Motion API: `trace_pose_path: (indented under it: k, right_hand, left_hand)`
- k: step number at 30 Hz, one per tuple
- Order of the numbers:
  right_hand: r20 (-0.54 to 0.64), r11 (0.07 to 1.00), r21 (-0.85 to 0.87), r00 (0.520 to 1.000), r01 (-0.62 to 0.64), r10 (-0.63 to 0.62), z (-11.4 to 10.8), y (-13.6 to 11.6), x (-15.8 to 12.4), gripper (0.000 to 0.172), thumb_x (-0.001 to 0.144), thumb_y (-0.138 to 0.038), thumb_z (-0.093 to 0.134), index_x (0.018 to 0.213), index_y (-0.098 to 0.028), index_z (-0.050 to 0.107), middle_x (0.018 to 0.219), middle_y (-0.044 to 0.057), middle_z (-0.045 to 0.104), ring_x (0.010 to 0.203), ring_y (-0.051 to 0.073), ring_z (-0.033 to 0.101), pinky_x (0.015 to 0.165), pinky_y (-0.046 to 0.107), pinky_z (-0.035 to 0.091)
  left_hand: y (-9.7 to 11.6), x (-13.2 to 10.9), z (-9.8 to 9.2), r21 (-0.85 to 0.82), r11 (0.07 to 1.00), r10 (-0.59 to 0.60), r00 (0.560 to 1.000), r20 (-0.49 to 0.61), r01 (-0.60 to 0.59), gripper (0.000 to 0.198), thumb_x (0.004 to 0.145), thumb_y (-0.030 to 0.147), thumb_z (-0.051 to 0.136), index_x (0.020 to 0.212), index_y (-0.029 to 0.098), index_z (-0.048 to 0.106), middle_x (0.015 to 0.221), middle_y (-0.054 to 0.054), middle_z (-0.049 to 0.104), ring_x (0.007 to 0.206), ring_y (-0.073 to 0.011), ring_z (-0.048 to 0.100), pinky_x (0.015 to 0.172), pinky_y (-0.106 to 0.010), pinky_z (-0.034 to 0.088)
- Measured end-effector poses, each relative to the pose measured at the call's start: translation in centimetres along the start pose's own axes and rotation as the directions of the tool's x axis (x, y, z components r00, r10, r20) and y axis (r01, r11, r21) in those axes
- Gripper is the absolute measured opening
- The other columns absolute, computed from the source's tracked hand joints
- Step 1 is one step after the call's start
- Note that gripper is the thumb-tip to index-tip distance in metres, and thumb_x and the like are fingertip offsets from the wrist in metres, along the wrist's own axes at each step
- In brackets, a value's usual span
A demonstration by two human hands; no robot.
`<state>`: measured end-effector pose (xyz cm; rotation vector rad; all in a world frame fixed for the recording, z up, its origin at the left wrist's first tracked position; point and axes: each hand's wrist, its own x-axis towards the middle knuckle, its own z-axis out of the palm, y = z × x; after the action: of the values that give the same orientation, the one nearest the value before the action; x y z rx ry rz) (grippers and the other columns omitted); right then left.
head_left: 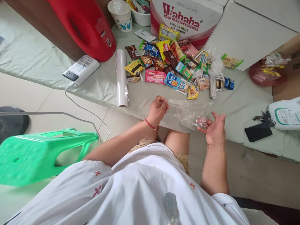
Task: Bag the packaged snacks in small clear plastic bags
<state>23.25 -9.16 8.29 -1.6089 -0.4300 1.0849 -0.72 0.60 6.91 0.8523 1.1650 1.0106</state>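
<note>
Left hand [159, 107] pinches clear plastic [191, 109] over the front of the counter [236, 109]; right hand [215, 129] loosely open, fingertips inside or behind it, hard to tell. No snack in it; wrapped snacks [155, 77] lie loose beyond.

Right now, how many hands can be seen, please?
2: the left hand pinches one end of the clear plastic; the right hand is at its other end, fingers spread.

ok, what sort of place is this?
Likely a room at home, maybe a dorm: wrapped snacks and a water carton on a cloth-covered table, with a green plastic stool near it.
</note>
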Motion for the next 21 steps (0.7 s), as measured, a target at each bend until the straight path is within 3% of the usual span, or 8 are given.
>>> trace_pose_path:
  k: [3,7,15,21]
  right_hand:
    - [0.006,0.993,-0.104,0.999,0.055,-0.054,1.1,-0.4,-0.1,0.102,0.075,-0.077,0.073,0.155,-0.023,0.039,0.082,0.003,0.073,0.073,0.021,0.071,0.054,0.03,0.057]
    - [0.024,0.968,-0.201,0.989,0.15,-0.149,0.6,-0.5,0.0,0.098,0.063,-0.044,0.091,0.148,-0.024,0.046,0.071,-0.008,0.062,0.061,0.012,0.059,0.054,0.024,0.053]
    - [0.021,0.955,-0.269,0.993,0.121,-0.12,-5.0,-0.2,0.8,0.081,0.059,-0.045,0.095,0.129,-0.022,0.061,0.07,-0.007,0.06,0.061,0.011,0.055,0.053,0.023,0.048]
    - [-0.074,0.886,-0.447,0.981,0.128,-0.179,-8.0,1.0,4.1,0.069,0.062,-0.053,0.086,0.117,-0.017,0.065,0.074,-0.002,0.063,0.061,0.014,0.055,0.055,0.028,0.048]
  left_hand:
    - [-0.3,-0.4,0.4,0.008,0.999,0.033,0.999,0.04,-0.033,0.017,0.095,0.025,0.062,0.085,0.021,0.049,0.063,0.006,0.057,0.053,-0.0069,0.046,0.051,-0.018,0.035]
    - [0.3,0.1,-0.1,-0.014,1.0,-0.001,1.0,-0.008,0.001,0.016,0.096,0.022,0.057,0.084,0.021,0.047,0.062,0.006,0.056,0.051,-0.0067,0.044,0.05,-0.018,0.034]
    - [1.1,2.4,-1.5,-0.007,0.997,-0.071,0.99,-0.124,0.071,0.014,0.093,0.015,0.052,0.082,0.021,0.046,0.06,0.006,0.053,0.05,-0.0072,0.043,0.049,-0.017,0.033]
    - [0.9,3.5,-0.9,0.026,0.991,-0.128,0.984,-0.12,0.132,0.012,0.093,0.012,0.051,0.085,0.021,0.047,0.073,0.001,0.063,0.062,-0.0097,0.058,0.055,-0.018,0.044]
